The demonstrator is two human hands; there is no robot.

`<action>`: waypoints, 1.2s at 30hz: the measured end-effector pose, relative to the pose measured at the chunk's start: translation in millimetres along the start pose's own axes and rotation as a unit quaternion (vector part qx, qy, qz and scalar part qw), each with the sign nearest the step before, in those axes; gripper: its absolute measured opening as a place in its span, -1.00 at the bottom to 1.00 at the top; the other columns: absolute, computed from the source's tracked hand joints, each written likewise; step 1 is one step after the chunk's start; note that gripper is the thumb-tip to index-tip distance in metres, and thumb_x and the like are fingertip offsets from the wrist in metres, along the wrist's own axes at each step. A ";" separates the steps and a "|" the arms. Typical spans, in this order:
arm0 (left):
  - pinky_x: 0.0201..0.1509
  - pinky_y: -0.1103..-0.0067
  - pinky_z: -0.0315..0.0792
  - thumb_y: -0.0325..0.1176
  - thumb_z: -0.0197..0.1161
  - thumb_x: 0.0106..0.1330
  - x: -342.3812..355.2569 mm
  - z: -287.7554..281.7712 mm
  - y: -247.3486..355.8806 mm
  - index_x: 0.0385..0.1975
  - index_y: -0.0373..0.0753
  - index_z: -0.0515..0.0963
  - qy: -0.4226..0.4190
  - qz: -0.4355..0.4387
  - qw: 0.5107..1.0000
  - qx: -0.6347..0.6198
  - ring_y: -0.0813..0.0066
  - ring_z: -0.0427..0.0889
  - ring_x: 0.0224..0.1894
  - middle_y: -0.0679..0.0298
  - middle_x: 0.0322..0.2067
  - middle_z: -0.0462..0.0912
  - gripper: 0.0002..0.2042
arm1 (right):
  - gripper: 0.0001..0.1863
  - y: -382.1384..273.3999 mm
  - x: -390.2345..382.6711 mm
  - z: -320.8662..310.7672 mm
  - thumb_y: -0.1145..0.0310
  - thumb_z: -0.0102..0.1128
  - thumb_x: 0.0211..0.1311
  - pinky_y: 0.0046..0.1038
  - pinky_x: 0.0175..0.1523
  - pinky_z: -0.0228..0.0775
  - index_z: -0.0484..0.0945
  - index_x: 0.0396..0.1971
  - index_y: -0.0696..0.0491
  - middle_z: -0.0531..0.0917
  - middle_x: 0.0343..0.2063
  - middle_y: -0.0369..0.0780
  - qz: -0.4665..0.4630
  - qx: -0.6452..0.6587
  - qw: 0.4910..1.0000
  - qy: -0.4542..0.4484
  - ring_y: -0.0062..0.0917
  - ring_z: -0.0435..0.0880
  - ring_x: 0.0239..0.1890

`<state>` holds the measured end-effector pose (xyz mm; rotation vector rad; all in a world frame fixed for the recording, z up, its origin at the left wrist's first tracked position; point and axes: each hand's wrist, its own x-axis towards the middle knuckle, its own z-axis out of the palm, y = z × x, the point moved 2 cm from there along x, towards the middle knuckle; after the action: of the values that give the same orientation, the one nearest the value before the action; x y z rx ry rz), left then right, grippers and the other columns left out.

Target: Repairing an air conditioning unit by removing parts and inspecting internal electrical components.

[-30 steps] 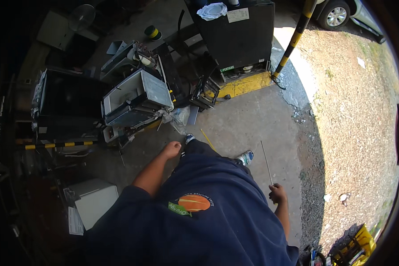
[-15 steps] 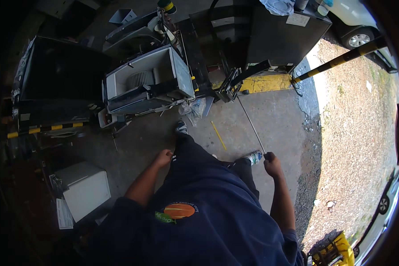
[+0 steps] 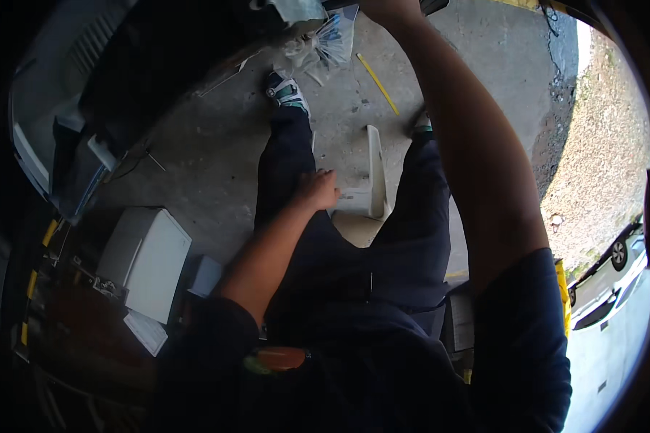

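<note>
The left hand hangs over the thigh, seemingly empty, loosely curled. The right hand reaches far forward — grip cut off, can't tell; planted shoes should steady it.

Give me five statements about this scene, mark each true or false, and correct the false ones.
1. The left hand is at the left trouser leg. True.
2. The yellow strip lies on the gravel. False: the yellow strip lies on the concrete floor.
3. The clear plastic bag is near the left shoe. True.
4. The white box is on the person's right. False: the white box is on the left.
5. The right hand reaches the picture's top edge. True.
</note>
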<state>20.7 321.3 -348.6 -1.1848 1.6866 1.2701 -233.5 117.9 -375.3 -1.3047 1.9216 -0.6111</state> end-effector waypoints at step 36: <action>-0.11 0.41 0.46 -0.21 -0.04 0.39 103.1 -187.2 -22.4 -0.15 -0.42 0.54 0.489 0.006 0.614 -0.620 0.14 0.59 -0.25 -0.07 -0.18 0.64 -0.64 | -0.75 -27.6 -48.9 50.6 0.28 0.10 0.15 -0.17 -0.24 0.52 0.71 -0.31 0.04 0.73 -0.35 -0.06 -0.045 -0.027 0.999 -0.001 -0.04 0.67 -0.34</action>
<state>5.7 113.0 -399.0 -3.1471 1.1600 2.0700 -166.9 153.5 -372.5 -1.4329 1.8973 -0.6059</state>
